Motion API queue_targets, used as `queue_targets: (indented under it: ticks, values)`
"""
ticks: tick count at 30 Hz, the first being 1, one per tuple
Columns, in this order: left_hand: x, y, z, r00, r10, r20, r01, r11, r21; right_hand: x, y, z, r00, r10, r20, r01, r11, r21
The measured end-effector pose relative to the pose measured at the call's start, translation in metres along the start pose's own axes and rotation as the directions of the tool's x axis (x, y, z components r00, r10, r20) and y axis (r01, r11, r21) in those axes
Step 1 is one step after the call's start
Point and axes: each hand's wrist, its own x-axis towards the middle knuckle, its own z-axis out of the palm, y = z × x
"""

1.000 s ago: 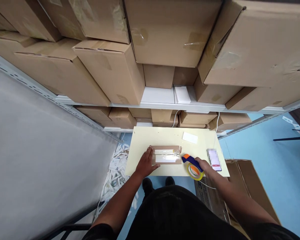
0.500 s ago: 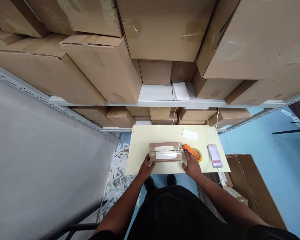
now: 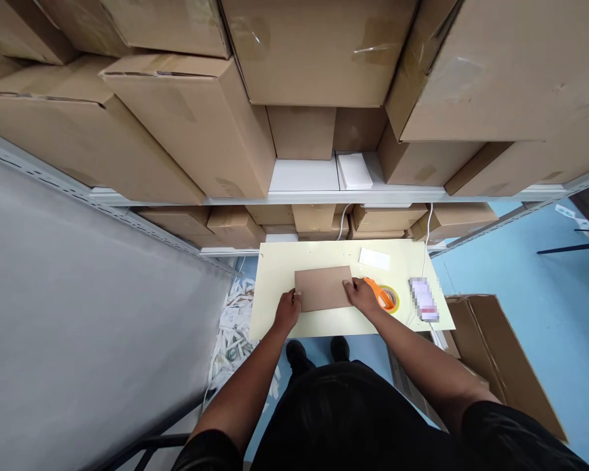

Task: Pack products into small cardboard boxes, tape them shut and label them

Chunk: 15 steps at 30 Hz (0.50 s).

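Observation:
Between my two hands is a small brown cardboard box (image 3: 322, 289), a plain face turned up. My left hand (image 3: 288, 309) grips its left end, fingers closed against the edge. At the opposite end my right hand (image 3: 360, 294) holds the box, with the thumb over the top edge. Just right of that hand lies an orange tape dispenser (image 3: 380, 294) with a roll of tape (image 3: 391, 299). The underside of the box is hidden.
The pale yellow table (image 3: 275, 261) also carries a white card (image 3: 374, 258) and a blurred phone (image 3: 424, 299) with a cable. Shelves of cardboard boxes (image 3: 191, 124) rise behind. An open carton (image 3: 500, 360) stands at the right; paper scraps (image 3: 230, 333) cover the floor at left.
The box has been turned over: its taped side with white strips faced up before, and now a plain side does. My right hand has moved from beside the dispenser onto the box.

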Motion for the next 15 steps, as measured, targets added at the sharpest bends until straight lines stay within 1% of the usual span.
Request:
queue_targets:
  ticks: [1, 2, 3, 4, 5, 6, 7, 9, 11, 13, 15]
  values:
    - [0.003, -0.001, 0.000, 1.000, -0.009, -0.013, 0.009, 1.000, -0.023, -0.003, 0.007, -0.003, 0.999, -0.033, -0.031, 0.033, 0.999, 0.000]
    - [0.003, -0.001, 0.000, 0.999, -0.021, -0.029, 0.019, 0.999, -0.047, -0.008, 0.016, -0.005, 0.995, -0.055, -0.086, 0.052, 0.998, -0.033]
    - [0.002, -0.002, -0.001, 0.998, -0.033, -0.047, 0.029, 0.997, -0.070, -0.014, 0.028, -0.007, 0.986, -0.059, -0.154, 0.044, 0.994, -0.097]
    - [-0.002, -0.003, -0.002, 0.997, -0.039, -0.062, 0.034, 0.995, -0.089, -0.020, 0.041, -0.009, 0.973, -0.049, -0.226, 0.007, 0.983, -0.181]
    - [-0.008, -0.004, -0.003, 0.997, -0.037, -0.071, 0.030, 0.994, -0.103, -0.027, 0.054, -0.009, 0.964, -0.033, -0.264, -0.039, 0.964, -0.263]
    - [-0.016, -0.004, -0.005, 0.997, -0.027, -0.073, 0.019, 0.994, -0.112, -0.032, 0.067, -0.008, 0.963, -0.008, -0.271, -0.084, 0.942, -0.325]
    - [-0.025, -0.004, -0.007, 0.997, -0.012, -0.071, 0.004, 0.994, -0.114, -0.036, 0.079, -0.006, 0.969, 0.015, -0.246, -0.108, 0.923, -0.369]
    - [-0.047, -0.003, -0.012, 0.998, 0.025, -0.050, -0.030, 0.994, -0.101, -0.039, 0.097, 0.001, 0.985, 0.037, -0.168, -0.105, 0.901, -0.421]
    - [-0.066, 0.002, -0.017, 0.998, 0.061, -0.012, -0.062, 0.995, -0.083, -0.037, 0.106, 0.007, 0.991, 0.023, -0.129, -0.078, 0.896, -0.437]
    - [-0.080, 0.012, -0.021, 0.993, 0.110, 0.040, -0.107, 0.992, -0.073, -0.034, 0.109, 0.009, 0.987, 0.021, -0.158, -0.085, 0.910, -0.406]
    - [-0.082, 0.030, -0.022, 0.980, 0.176, 0.094, -0.170, 0.983, -0.064, -0.037, 0.109, 0.003, 0.978, 0.054, -0.203, -0.114, 0.949, -0.295]
